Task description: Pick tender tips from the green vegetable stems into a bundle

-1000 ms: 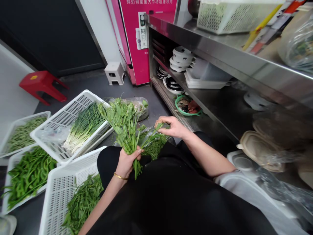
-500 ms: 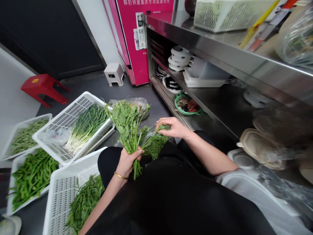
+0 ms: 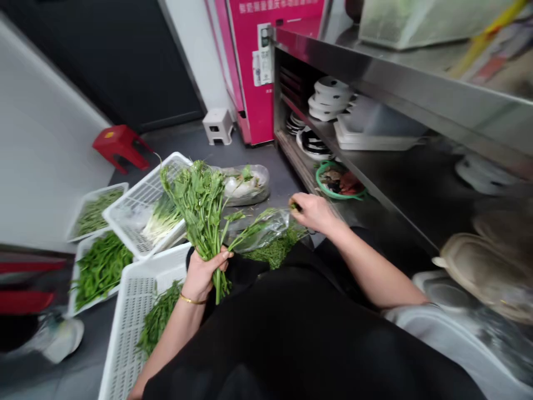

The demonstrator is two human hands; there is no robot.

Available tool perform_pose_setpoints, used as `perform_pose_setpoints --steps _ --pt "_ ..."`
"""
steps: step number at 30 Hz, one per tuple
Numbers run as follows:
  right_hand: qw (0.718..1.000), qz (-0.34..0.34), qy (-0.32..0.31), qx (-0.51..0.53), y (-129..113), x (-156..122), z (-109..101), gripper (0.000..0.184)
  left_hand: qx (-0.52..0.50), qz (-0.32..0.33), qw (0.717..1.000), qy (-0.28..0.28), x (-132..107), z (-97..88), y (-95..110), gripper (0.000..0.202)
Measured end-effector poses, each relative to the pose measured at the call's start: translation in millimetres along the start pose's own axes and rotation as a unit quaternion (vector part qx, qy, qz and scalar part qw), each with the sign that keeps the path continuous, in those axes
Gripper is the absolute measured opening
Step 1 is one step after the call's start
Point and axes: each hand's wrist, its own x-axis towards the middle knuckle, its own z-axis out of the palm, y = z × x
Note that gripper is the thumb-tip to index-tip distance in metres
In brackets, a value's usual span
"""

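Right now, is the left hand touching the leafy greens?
Touching. The head view shows the left hand wrapped around the stems of the leafy greens, with the stem ends poking out below.

Soft light is spread across the floor (image 3: 283, 176); the shelf (image 3: 416, 180) beneath the steel desk (image 3: 375, 69) is cast in shadow, lettering (image 3: 275, 7) on the pink cabinet (image 3: 260, 119) is blurred, and both side edges are stretched.

near basket (image 3: 132, 300): cut by bottom edge | cabinet lettering (image 3: 277, 6): blurred | green bit (image 3: 295, 206) in right hand (image 3: 315, 212): mostly hidden
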Motion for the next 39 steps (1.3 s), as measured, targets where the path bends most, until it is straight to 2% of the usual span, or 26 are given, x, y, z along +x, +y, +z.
perform_pose_setpoints --steps 3,7,9,11,13,15,16,18,19,20,22,24,25,27,28,30,31,32,33,36,39 --pt "0.994 0.017 -0.108 -0.022 19 -8 12 0.018 0.025 0.031 0.995 0.092 -22 -40.9 16 0.019" --pt "0.962 0.03 -0.268 -0.034 39 -22 53 0.022 0.083 0.06 0.97 0.222 -65 -99.7 26 0.021" --pt "0.938 0.017 -0.344 -0.027 41 -27 76 0.019 0.079 0.067 0.958 0.268 -88 -119.6 25 0.022" --pt "0.92 0.0 -0.391 -0.026 35 -29 92 0.015 0.063 0.072 0.951 0.295 -105 -129.8 23 0.021" --pt "0.907 -0.011 -0.42 -0.028 20 -26 94 0.019 0.051 0.076 0.948 0.304 -117 -131.3 22 0.02" --pt "0.916 -0.032 -0.399 -0.022 -5 -18 81 0.035 0.043 0.078 0.951 0.295 -121 -126.8 21 0.02" --pt "0.932 -0.047 -0.36 -0.01 -20 -11 69 0.043 0.041 0.079 0.955 0.285 -121 -123.1 21 0.019" --pt "0.971 -0.099 -0.203 0.082 -58 4 40 0.047 0.041 0.079 0.961 0.26 -119 -114.4 22 0.018" --pt "0.972 -0.116 -0.134 0.152 -79 12 27 0.05 0.043 0.077 0.965 0.249 -116 -109.6 23 0.017" --pt "0.962 -0.138 -0.089 0.217 -99 20 15 0.056 0.046 0.074 0.968 0.236 -114 -104.7 23 0.017" --pt "0.938 -0.179 -0.082 0.286 -135 35 -1 0.065 0.049 0.066 0.974 0.212 -110 -95.1 24 0.017" --pt "0.923 -0.215 -0.123 0.296 -156 47 -6 0.041 0.055 0.061 0.979 0.187 -107 -86.7 25 0.016" --pt "0.912 -0.225 -0.153 0.307 -160 51 -5 0.031 0.058 0.06 0.981 0.174 -107 -83.3 26 0.016" --pt "0.891 -0.19 -0.189 0.366 -155 56 1 0.037 0.065 0.059 0.985 0.152 -108 -78.9 26 0.014" --pt "0.883 -0.144 -0.18 0.409 -147 57 4 0.04 0.066 0.059 0.986 0.143 -108 -77.9 26 0.013" --pt "0.868 -0.024 -0.114 0.482 -127 57 9 0.042 0.063 0.058 0.988 0.132 -107 -78.6 26 0.013" --pt "0.861 0.022 -0.087 0.501 -118 56 11 0.042 0.056 0.058 0.988 0.133 -106 -80.0 25 0.013" --pt "0.855 0.042 -0.085 0.51 -111 54 12 0.042 0.046 0.059 0.988 0.138 -105 -81.8 25 0.013" --pt "0.851 0.039 -0.108 0.512 -107 51 12 0.041 0.034 0.059 0.987 0.147 -102 -83.5 24 0.013" --pt "0.832 -0.034 -0.246 0.496 -111 40 6 0.04 0.008 0.059 0.981 0.182 -93 -83.5 24 0.014" --pt "0.809 -0.079 -0.311 0.493 -130 35 -1 0.04 -0.002 0.059 0.985 0.162 -81 -68.5 27 0.027"
